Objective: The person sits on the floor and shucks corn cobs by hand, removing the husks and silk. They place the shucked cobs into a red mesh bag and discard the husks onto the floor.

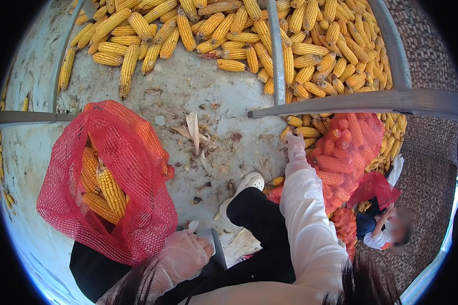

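Observation:
My left hand (187, 251), in a clear plastic glove, is low in the view beside a grey edge (218, 248), perhaps of a stool. Its fingers are curled, and what they hold cannot be made out. Just left of it stands an open red mesh sack (145, 213) with yellow corn cobs (110, 187) inside. My right hand (295, 144), gloved too, is stretched forward to loose cobs (308, 132) at the edge of the pile. Its fingertips are at a cob; whether they grip it is unclear. A filled red mesh sack (337, 164) leans right of this arm.
A large heap of corn cobs (229, 34) spreads across the far floor. Wooden bars (351, 103) and a metal post (276, 57) cross the view. Dry husks (194, 131) lie on the concrete floor (229, 91). Another person (381, 228) sits at the right with a red mesh sack (374, 192).

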`<state>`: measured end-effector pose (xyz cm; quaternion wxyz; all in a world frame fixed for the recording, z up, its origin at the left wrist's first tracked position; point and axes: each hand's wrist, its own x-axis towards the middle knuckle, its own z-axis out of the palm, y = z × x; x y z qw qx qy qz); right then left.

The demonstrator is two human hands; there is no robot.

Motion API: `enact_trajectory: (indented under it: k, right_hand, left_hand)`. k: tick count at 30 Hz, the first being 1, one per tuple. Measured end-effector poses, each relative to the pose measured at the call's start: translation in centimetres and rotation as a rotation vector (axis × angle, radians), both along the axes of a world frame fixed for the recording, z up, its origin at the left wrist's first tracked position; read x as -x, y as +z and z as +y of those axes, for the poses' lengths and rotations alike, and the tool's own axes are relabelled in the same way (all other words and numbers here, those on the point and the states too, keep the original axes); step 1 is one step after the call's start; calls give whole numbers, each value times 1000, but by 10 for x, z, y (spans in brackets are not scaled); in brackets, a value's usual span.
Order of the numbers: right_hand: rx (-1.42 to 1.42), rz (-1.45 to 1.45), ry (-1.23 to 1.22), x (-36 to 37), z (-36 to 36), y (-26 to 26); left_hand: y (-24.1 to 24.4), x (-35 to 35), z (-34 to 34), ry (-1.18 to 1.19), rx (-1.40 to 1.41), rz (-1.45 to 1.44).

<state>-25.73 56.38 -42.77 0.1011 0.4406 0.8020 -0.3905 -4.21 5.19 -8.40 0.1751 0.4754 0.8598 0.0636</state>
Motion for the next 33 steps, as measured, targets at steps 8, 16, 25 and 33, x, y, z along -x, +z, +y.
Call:
enact_trajectory:
  k: [8, 16, 25, 33]
  right_hand:
    - [90, -48, -152, 42, 3, 24]
    - [380, 398, -415, 51, 52, -43]
    - [204, 810, -624, -25, -65, -9]
    - [340, 381, -708, -156, -259, 48]
  left_hand:
    - [-16, 21, -8, -155, 156, 82]
    - [-25, 29, -8, -37, 102, -16]
    - [-15, 28, -11, 63, 5, -39]
    - [6, -5, -8, 221, -164, -221]
